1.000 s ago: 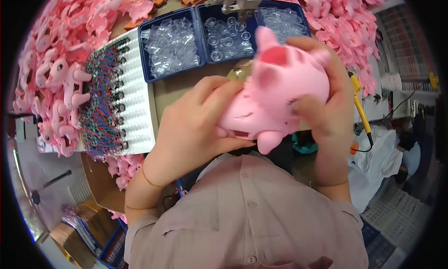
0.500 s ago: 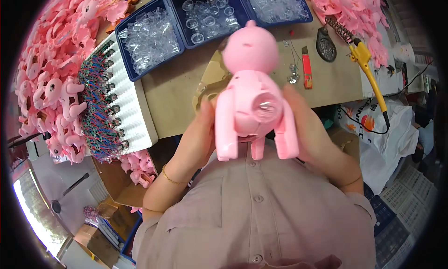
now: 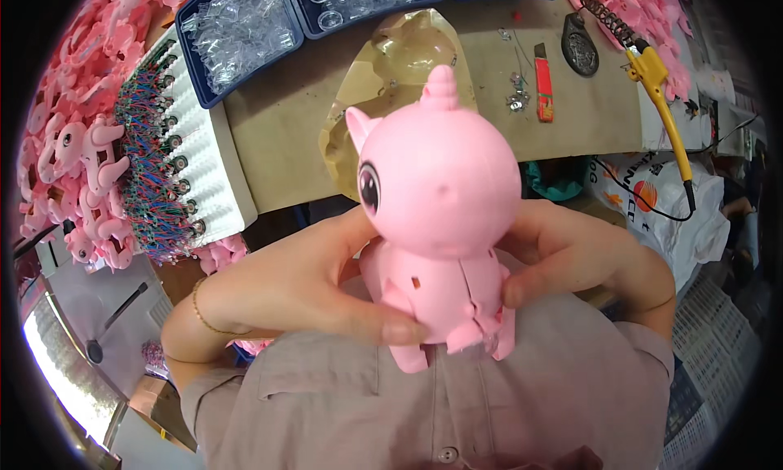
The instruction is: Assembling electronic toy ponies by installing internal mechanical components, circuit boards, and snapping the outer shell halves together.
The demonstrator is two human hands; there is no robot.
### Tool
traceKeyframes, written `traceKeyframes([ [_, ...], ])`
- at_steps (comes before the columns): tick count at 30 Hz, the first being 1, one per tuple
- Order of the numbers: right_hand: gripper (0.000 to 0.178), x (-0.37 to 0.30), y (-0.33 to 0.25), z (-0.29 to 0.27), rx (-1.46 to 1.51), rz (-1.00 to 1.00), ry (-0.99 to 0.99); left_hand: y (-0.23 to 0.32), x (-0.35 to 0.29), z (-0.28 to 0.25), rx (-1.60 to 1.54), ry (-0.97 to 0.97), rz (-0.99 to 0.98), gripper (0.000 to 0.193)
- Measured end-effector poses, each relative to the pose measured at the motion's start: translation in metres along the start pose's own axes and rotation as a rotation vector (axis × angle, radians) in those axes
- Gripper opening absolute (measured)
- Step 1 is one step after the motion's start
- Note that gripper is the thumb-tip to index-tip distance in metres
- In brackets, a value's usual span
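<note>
Between my hands, close to my shirt front, is a pink plastic toy unicorn with a round head, a short ridged horn, one ear and a dark printed eye. Its body is upright, and a seam runs down it on the right. My left hand grips the body from the left, thumb across the lower front. From the other side my right hand holds it, thumb pressed near a leg; some of its fingers are hidden behind the toy. Beyond the head, a translucent yellowish moulded fixture rests on the table.
Blue bins of clear plastic parts stand at the back. To the left are a white foam tray, bundled wires and heaped pink toy parts. A red utility knife, small metal pieces and a yellow-handled soldering iron lie right.
The unicorn has been turned and tilted, so its eye, ear and seamed side now show instead of the round opening. Both hands have shifted lower, with their thumbs now on the body.
</note>
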State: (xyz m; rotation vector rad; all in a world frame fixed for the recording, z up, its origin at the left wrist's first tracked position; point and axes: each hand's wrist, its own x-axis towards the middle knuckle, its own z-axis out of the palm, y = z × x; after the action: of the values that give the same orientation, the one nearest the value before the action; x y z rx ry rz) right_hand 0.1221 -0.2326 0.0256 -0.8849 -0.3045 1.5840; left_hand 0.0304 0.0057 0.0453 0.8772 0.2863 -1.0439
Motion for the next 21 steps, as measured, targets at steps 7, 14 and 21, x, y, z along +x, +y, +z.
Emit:
traceKeyframes([
  [7,0.050,-0.011,0.010,0.023,0.069,0.113,0.004,-0.015,-0.001,0.008,0.170,-0.054,0.029,0.076],
  [14,0.048,-0.013,0.021,0.026,0.049,0.065,0.050,-0.017,-0.001,0.008,0.094,-0.037,-0.029,0.084],
  [21,0.053,-0.005,0.001,0.022,0.041,0.067,0.107,0.013,0.008,-0.003,0.101,-0.074,-0.114,0.079],
])
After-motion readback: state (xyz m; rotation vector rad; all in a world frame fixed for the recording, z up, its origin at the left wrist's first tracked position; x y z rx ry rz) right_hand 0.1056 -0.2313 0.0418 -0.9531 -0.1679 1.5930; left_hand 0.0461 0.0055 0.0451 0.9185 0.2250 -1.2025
